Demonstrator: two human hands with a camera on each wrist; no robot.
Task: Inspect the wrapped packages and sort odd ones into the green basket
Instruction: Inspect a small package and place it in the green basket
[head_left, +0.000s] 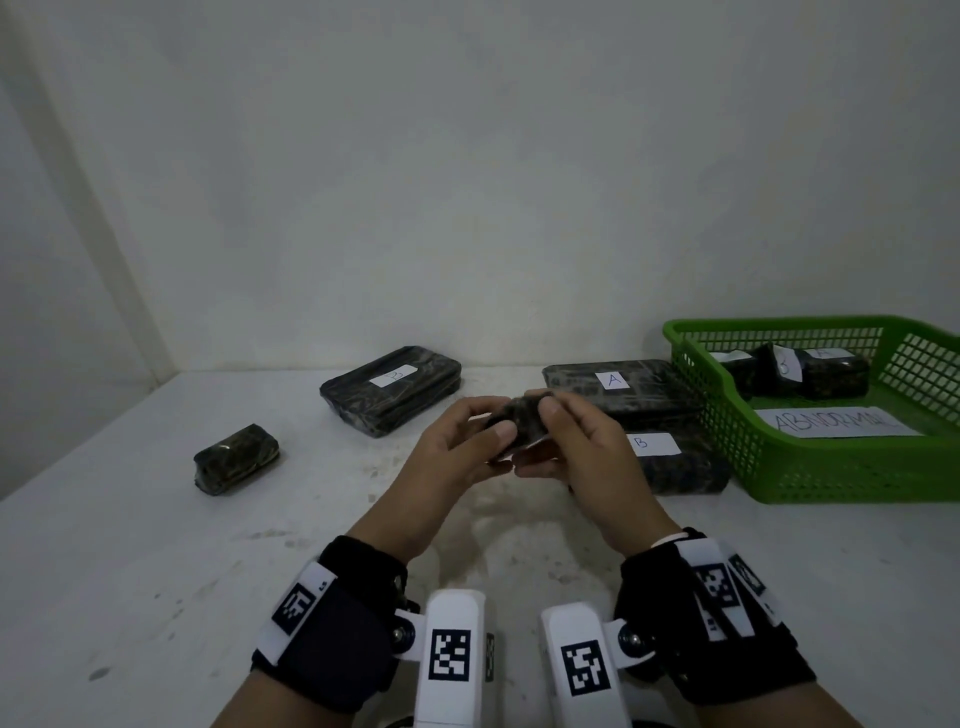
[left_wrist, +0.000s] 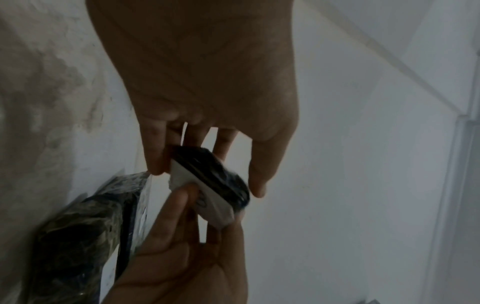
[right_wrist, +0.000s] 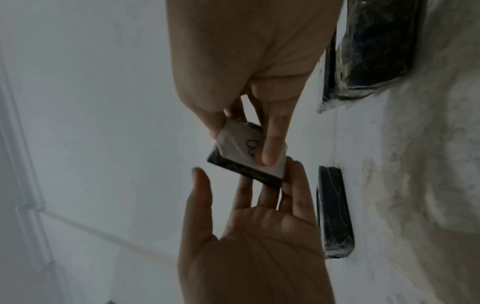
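Sorting midway: your left hand (head_left: 460, 447) and right hand (head_left: 576, 441) pinch a small package (head_left: 522, 415) under inspection; basket (head_left: 779, 467) holds some, four remain on the table (head_left: 156, 545).

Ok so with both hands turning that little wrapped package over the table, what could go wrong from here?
1. The small package is only pinched by fingertips of the left hand and right hand; it could slip onto the table.
2. A right finger covers part of its white label, so the letter could be misread and missorted into the green basket.
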